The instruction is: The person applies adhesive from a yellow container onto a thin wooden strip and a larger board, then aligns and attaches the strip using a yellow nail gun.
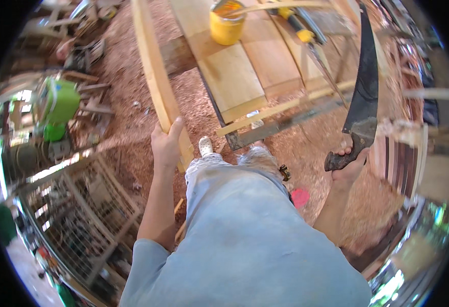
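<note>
My right hand (351,165) is wrapped round the dark handle of a hand saw (366,84), whose long curved blade points up and away from me. On the other side, my left hand (166,144) grips a long pale wooden beam (155,77) near its lower end, thumb over the top. The beam slants away to the far left, beside the workbench. Wide light boards (229,79) lie side by side on the bench between my hands. A thin wooden strip (265,113) runs across their near ends.
A yellow bucket (226,25) stands on the boards, with a yellow-and-black tool (297,26) to its right. Wood shavings cover the floor (117,77). A green machine (61,101) stands at the left, above a slatted wooden frame (89,204). Stacked planks (395,166) lie at the right.
</note>
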Demonstrator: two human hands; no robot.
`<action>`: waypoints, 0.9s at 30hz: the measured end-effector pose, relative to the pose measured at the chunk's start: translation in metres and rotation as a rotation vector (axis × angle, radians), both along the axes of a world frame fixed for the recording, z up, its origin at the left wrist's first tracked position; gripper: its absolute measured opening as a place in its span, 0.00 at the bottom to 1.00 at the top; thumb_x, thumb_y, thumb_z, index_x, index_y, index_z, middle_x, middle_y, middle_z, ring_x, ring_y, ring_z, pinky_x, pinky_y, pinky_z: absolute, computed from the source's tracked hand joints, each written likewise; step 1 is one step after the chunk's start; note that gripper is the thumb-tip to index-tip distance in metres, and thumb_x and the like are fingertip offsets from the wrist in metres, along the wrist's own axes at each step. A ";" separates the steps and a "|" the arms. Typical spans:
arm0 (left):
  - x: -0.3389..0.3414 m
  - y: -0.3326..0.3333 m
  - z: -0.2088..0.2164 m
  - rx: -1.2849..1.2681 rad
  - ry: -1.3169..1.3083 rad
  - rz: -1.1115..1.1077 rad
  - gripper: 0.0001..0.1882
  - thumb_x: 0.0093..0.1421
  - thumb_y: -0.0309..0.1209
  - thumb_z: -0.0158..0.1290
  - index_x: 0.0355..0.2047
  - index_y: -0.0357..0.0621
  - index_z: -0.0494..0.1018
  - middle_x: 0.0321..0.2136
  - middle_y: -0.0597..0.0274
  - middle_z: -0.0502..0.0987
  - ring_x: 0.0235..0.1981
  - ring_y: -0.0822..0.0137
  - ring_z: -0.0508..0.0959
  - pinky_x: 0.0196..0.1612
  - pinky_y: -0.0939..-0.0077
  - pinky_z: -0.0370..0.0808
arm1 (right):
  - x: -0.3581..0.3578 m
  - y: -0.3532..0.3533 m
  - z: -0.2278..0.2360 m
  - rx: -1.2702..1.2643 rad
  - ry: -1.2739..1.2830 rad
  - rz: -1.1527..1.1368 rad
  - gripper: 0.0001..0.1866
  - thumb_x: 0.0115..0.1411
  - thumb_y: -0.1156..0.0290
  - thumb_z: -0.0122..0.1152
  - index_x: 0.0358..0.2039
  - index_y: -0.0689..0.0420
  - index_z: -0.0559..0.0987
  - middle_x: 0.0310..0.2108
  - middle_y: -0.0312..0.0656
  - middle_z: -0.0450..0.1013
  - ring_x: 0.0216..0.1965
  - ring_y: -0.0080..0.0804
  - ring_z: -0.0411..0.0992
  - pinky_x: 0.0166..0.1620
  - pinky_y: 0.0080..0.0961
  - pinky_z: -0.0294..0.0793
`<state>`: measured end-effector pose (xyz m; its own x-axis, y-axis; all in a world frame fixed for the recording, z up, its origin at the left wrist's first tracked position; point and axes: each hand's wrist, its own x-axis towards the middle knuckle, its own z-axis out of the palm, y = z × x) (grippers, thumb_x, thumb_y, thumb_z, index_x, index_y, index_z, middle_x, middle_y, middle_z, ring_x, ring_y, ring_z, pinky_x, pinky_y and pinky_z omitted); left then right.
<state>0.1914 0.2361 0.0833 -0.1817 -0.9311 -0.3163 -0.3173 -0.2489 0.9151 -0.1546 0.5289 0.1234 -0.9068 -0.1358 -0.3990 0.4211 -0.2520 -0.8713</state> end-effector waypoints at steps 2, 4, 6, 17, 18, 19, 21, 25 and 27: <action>-0.004 0.002 0.009 0.017 -0.059 0.085 0.21 0.66 0.43 0.57 0.40 0.33 0.76 0.28 0.62 0.77 0.30 0.71 0.76 0.34 0.71 0.74 | -0.031 -0.031 -0.016 0.023 -0.030 0.114 0.29 0.70 0.37 0.43 0.47 0.52 0.75 0.23 0.32 0.66 0.25 0.26 0.68 0.33 0.32 0.74; -0.002 0.004 0.012 0.038 -0.117 0.165 0.21 0.67 0.45 0.56 0.36 0.34 0.75 0.27 0.63 0.76 0.29 0.72 0.75 0.34 0.71 0.73 | -0.065 -0.070 -0.034 -0.004 -0.077 0.269 0.29 0.71 0.38 0.42 0.46 0.53 0.75 0.22 0.32 0.66 0.24 0.27 0.67 0.32 0.31 0.73; 0.017 0.005 -0.004 0.039 -0.239 0.307 0.23 0.69 0.47 0.54 0.27 0.39 0.71 0.23 0.66 0.73 0.26 0.75 0.71 0.30 0.73 0.70 | -0.094 -0.113 -0.045 -0.068 -0.118 0.404 0.29 0.71 0.38 0.42 0.45 0.53 0.75 0.22 0.32 0.66 0.24 0.27 0.67 0.31 0.32 0.73; 0.053 0.110 -0.011 -0.107 -0.219 0.581 0.12 0.64 0.33 0.58 0.31 0.35 0.75 0.25 0.63 0.78 0.24 0.76 0.70 0.28 0.77 0.67 | -0.108 -0.272 -0.071 -0.135 -0.159 0.672 0.27 0.73 0.41 0.39 0.40 0.53 0.73 0.20 0.34 0.66 0.22 0.29 0.66 0.31 0.32 0.74; 0.055 0.114 -0.017 -0.113 -0.339 0.504 0.11 0.63 0.30 0.58 0.38 0.32 0.79 0.28 0.60 0.81 0.25 0.74 0.73 0.29 0.76 0.69 | -0.110 -0.276 -0.081 -0.122 -0.130 0.653 0.27 0.72 0.39 0.40 0.40 0.52 0.73 0.21 0.33 0.66 0.22 0.29 0.67 0.32 0.34 0.75; 0.049 0.116 -0.013 -0.125 -0.331 0.550 0.11 0.63 0.30 0.58 0.38 0.32 0.79 0.28 0.60 0.81 0.25 0.74 0.73 0.29 0.76 0.69 | -0.112 -0.280 -0.092 -0.109 -0.103 0.634 0.27 0.71 0.38 0.42 0.41 0.51 0.73 0.21 0.33 0.66 0.23 0.28 0.67 0.33 0.36 0.76; 0.031 0.120 0.003 0.051 -0.402 0.376 0.10 0.62 0.26 0.56 0.40 0.31 0.79 0.38 0.57 0.84 0.34 0.74 0.80 0.39 0.76 0.76 | -0.113 -0.283 -0.106 -0.111 -0.105 0.672 0.27 0.71 0.38 0.41 0.40 0.51 0.73 0.21 0.32 0.66 0.23 0.29 0.67 0.33 0.36 0.76; 0.014 0.139 -0.029 -0.069 -0.326 0.456 0.17 0.59 0.29 0.60 0.48 0.35 0.79 0.40 0.52 0.84 0.41 0.67 0.83 0.47 0.73 0.77 | -0.102 -0.285 -0.112 -0.150 -0.213 0.741 0.27 0.72 0.39 0.40 0.38 0.51 0.74 0.23 0.33 0.68 0.25 0.29 0.69 0.35 0.38 0.76; -0.010 0.133 -0.021 -0.099 -0.405 0.517 0.18 0.58 0.30 0.62 0.48 0.39 0.80 0.39 0.52 0.84 0.43 0.66 0.84 0.47 0.72 0.77 | -0.107 -0.282 -0.130 -0.126 -0.224 0.767 0.26 0.72 0.40 0.40 0.39 0.51 0.74 0.24 0.33 0.68 0.27 0.30 0.69 0.36 0.38 0.75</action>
<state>0.1810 0.3695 0.0618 0.4118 -0.8946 -0.1737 -0.5029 -0.3821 0.7753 -0.2617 0.2469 -0.0061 -0.4430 -0.7438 -0.5006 0.6776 0.0878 -0.7302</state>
